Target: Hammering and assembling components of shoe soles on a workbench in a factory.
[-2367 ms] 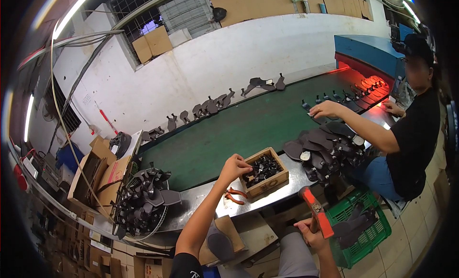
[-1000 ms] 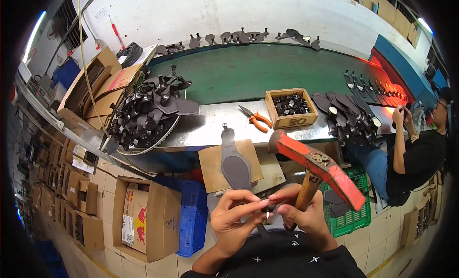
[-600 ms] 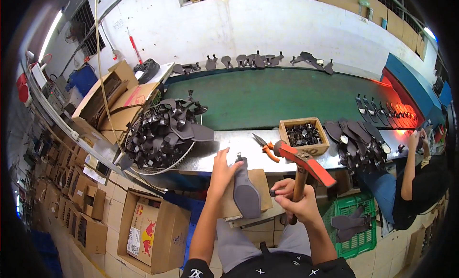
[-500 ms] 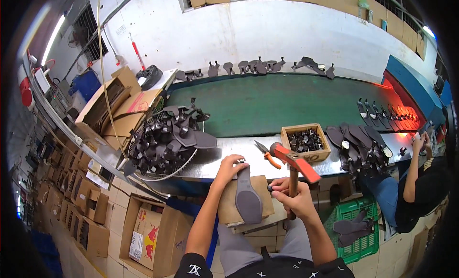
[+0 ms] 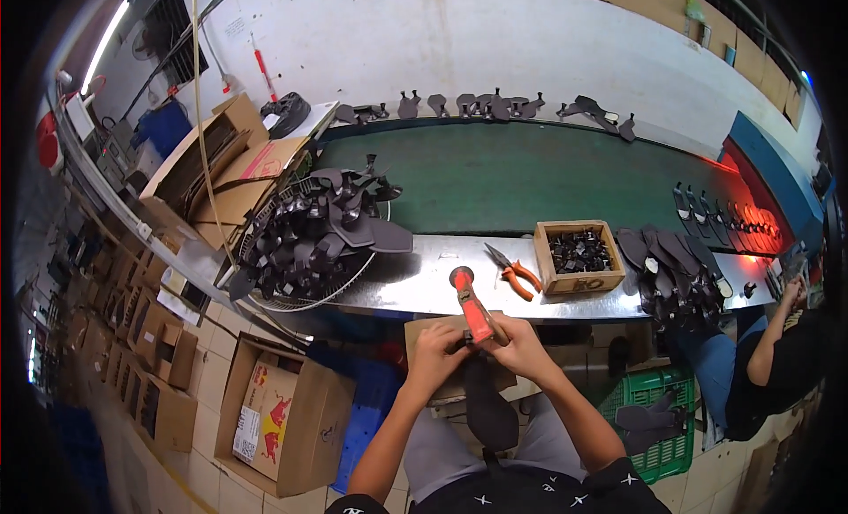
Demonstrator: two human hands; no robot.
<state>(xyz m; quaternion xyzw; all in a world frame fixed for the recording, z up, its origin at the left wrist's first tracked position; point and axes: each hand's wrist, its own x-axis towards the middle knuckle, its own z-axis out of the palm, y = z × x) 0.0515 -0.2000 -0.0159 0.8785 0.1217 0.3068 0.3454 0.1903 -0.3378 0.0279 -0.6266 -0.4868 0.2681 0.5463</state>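
A dark grey shoe sole [image 5: 491, 412] with a heel lies tilted, its broad toe end toward me over my lap. My left hand [image 5: 433, 359] is closed on its narrow heel end, fingertips beside a small black piece [image 5: 468, 336]. My right hand [image 5: 523, 348] grips a hammer [image 5: 477, 318] with a red head, held right over that heel end. The hammer hides part of the heel, so whether it touches the black piece cannot be made out. Beneath them is a tan work block [image 5: 420, 330].
Orange-handled pliers [image 5: 514, 274] lie on the metal bench beside a wooden box [image 5: 579, 283] of small black pieces. A wire basket [image 5: 349, 289] heaped with heeled soles stands left. Behind runs a green conveyor belt [image 5: 495, 183]. At right sits a co-worker [image 5: 760, 355] near a green crate [image 5: 658, 465].
My right hand brought the hammer left to the heel end. The sole moved nearer to me and tilted, and the small black piece went from my right fingers to the heel.
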